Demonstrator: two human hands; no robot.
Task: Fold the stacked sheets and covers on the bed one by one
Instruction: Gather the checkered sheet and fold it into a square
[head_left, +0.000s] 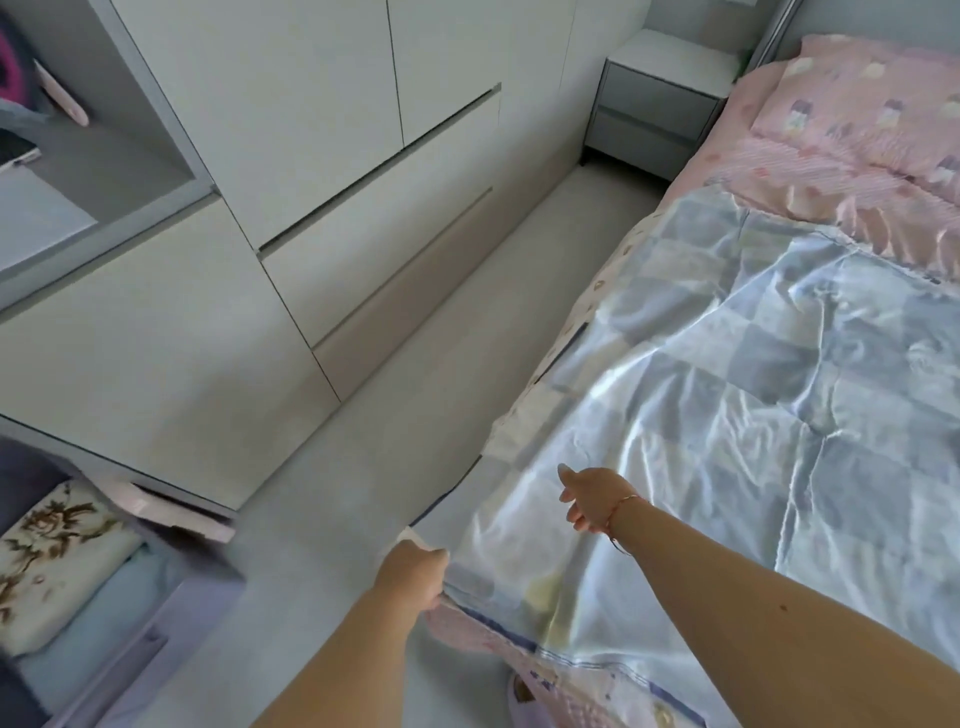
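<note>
Cover (753, 415) on bed (810, 192), wardrobe (291, 156) left

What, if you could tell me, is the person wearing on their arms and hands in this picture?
Both forearms are bare, with no sleeves in view. The right hand has a thin reddish bracelet at the wrist, with a loose end hanging below. The left hand shows no bracelet, watch or glove.

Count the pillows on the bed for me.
1: a pink pillow lies at the head of the bed, at the frame's top right. The frame cuts off the bed's right side, so another may be hidden.
</note>
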